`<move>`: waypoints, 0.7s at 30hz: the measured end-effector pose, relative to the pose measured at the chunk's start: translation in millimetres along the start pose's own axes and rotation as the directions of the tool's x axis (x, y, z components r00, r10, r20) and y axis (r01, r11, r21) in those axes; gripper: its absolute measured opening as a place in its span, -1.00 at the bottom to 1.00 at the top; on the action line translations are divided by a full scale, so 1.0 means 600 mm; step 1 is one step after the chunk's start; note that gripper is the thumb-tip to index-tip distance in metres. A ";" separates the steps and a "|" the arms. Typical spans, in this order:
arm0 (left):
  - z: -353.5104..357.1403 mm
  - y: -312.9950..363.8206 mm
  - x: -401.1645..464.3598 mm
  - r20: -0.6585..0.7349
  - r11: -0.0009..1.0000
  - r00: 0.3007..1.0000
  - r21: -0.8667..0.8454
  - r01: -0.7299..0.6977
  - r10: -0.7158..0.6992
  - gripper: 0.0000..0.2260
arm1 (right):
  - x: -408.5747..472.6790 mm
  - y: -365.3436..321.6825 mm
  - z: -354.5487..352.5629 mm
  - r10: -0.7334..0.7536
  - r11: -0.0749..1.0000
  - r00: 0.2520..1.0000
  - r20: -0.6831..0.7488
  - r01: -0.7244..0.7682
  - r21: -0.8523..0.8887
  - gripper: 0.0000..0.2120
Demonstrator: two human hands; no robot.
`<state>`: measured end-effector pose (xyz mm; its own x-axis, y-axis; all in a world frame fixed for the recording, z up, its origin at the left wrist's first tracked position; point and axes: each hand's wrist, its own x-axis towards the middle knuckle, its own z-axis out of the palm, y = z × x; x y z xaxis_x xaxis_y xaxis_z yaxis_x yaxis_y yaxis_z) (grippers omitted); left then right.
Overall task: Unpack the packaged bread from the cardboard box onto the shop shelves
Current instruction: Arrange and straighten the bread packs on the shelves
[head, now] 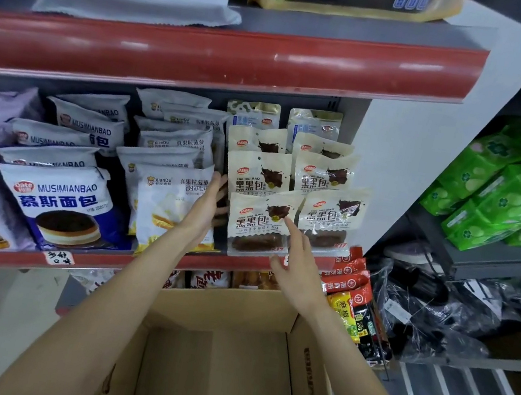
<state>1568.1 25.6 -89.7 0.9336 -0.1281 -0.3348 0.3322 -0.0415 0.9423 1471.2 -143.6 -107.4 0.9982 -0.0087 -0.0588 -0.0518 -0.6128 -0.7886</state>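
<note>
Cardboard box [214, 373], nearest you: inside looks bare, no bread seen in it. Bread packets [257, 224], cream with dark print: two leaning rows at the right end of the middle shelf [108, 261]. Your left hand [206, 208]: flat, fingers together, slid between those rows and the white toast bags [174, 203] on their left. Your right hand [297, 259]: spread, holding nothing, forefinger at the front packet. Risk, as judged: front packets lean on the lip; a hard prod could tip them into the box.
</note>
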 end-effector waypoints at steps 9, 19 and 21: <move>0.013 -0.001 -0.011 -0.001 1.000 1.000 -0.027 -0.005 0.005 -0.51 | 0.005 0.007 0.009 -0.012 1.000 1.000 -0.025 0.011 -0.023 -0.33; 0.013 0.012 -0.015 -0.086 0.992 0.993 0.110 -0.069 0.079 -0.55 | 0.002 0.010 0.005 -0.018 1.000 1.000 -0.021 0.017 -0.018 -0.34; -0.008 0.021 -0.008 -0.130 0.911 0.955 0.356 -0.207 0.268 -0.60 | 0.002 0.010 0.004 -0.020 1.000 1.000 -0.019 0.019 -0.018 -0.34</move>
<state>1568.4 30.2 -76.0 0.9977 -0.0043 -0.0673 0.0611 -0.3644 0.9292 1472.2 -145.6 -113.6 0.9994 -0.0120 -0.0314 -0.0319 -0.6267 -0.7786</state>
